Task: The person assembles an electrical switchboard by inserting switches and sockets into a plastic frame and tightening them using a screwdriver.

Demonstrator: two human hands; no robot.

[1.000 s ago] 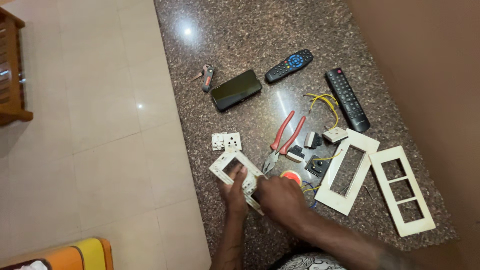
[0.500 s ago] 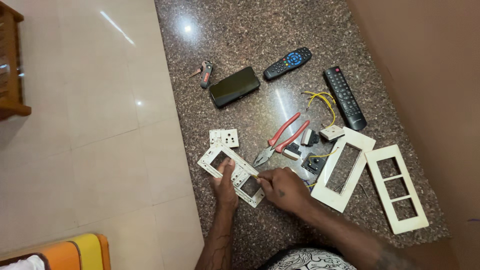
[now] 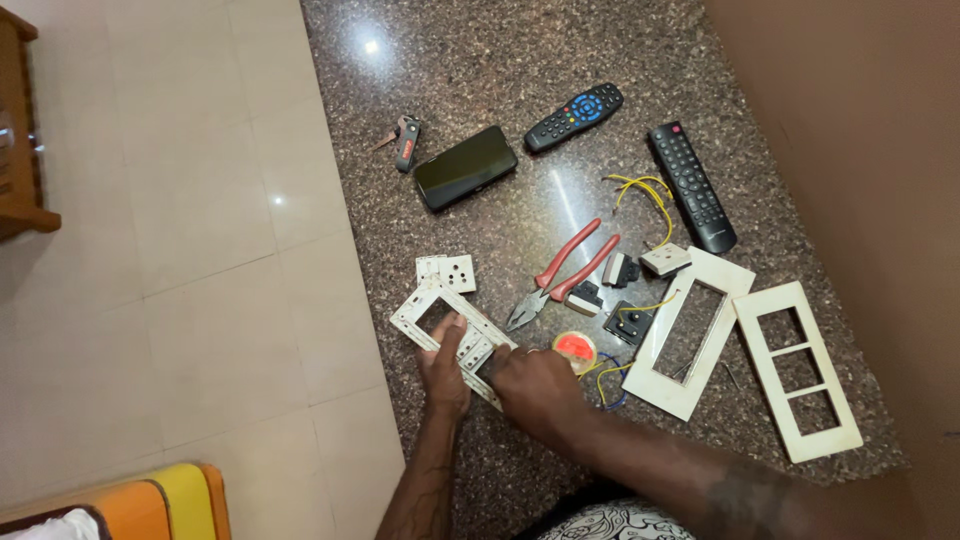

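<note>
A white switch-plate frame point(image 3: 432, 312) with rectangular openings lies on the dark granite counter point(image 3: 480, 90). My left hand point(image 3: 445, 368) presses its fingers flat on the frame's middle bar. My right hand point(image 3: 535, 385) rests closed on the frame's near right end, hiding that part; whether it holds a small tool there is hidden. A white socket module point(image 3: 447, 271) sits just beyond the frame. Red-handled pliers point(image 3: 562, 275) lie to the right of it. A roll of red tape point(image 3: 574, 349) sits right beside my right hand.
Two larger cream cover plates point(image 3: 690, 335) point(image 3: 797, 369) lie at the right. A black phone point(image 3: 465, 167), a small red-and-grey tool point(image 3: 404, 142), two remotes point(image 3: 574, 117) point(image 3: 692, 186), yellow wires point(image 3: 645, 195) and small switch modules point(image 3: 622, 270) lie farther back. The counter's left edge drops to a tiled floor point(image 3: 180, 250).
Both hands have stayed on the white frame; the left fingers have shifted slightly along it. The view has moved a little to the left.
</note>
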